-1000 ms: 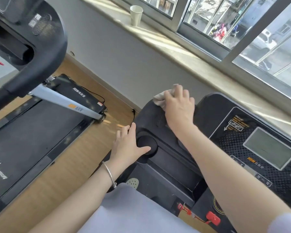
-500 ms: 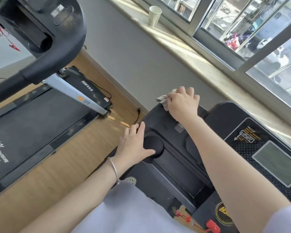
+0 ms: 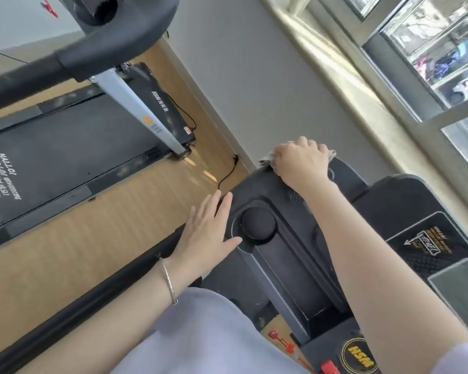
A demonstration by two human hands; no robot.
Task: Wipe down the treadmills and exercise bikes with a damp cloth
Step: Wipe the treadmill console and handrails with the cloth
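Gripping cloth (image 3: 266,161) under curled right hand (image 3: 303,163) at far edge of console (image 3: 254,184); left hand (image 3: 208,233) flat, fingers straight. Risk: cloth slips over edge beyond knuckles; damp reaches speaker grille (image 3: 293,196) by wrist.

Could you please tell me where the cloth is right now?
In the head view, right of centre, the cloth is under the right hand on the far edge of the near treadmill console.
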